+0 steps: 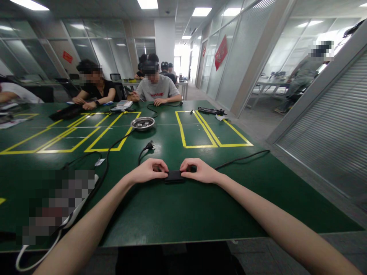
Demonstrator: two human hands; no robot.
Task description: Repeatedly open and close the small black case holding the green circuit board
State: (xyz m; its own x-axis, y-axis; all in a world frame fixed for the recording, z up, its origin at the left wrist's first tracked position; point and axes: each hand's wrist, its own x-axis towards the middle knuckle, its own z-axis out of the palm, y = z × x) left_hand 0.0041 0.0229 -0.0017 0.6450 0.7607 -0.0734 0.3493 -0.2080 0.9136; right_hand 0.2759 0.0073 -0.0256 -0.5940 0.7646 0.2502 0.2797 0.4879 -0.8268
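Head view: we record two bare hands at work over a green table (172,217), near the middle of the frame.
Black box: one small, dark, flat-sided block (174,176), at the centre of the frame; we find it between the two hands, at or just above the tabletop.
Left hand: we list this hand (149,170) at the block's left end, thumb and fingertips pinching its edge.
Right hand: we list this hand (202,170) at the opposite end, thumb and fingertips likewise pinching, the other fingers curled.
Plug: one black plug (149,146), prongs towards the right, just above the left hand; its cord runs down behind that hand, where we lose sight of it.
Right-hand cable: one black cable (243,158), running from behind the right hand to the right of centre; we cannot tell where its hidden end goes.
Bowl: one round metal bowl (142,129), above centre, with small shiny pieces in it that we cannot identify.
Tape: yellow outlines (200,146), laid on the tabletop left and right of the bowl.
Black gear: one slim folded item (211,111), upper right of centre, near the table's far edge.
Lower left: one white-edged strip (78,206), mostly pixelated, with a white cord (54,248) looping below it.
Far side: we note a person in a grey shirt (157,89), top centre, and a person in black (101,91) to the left.
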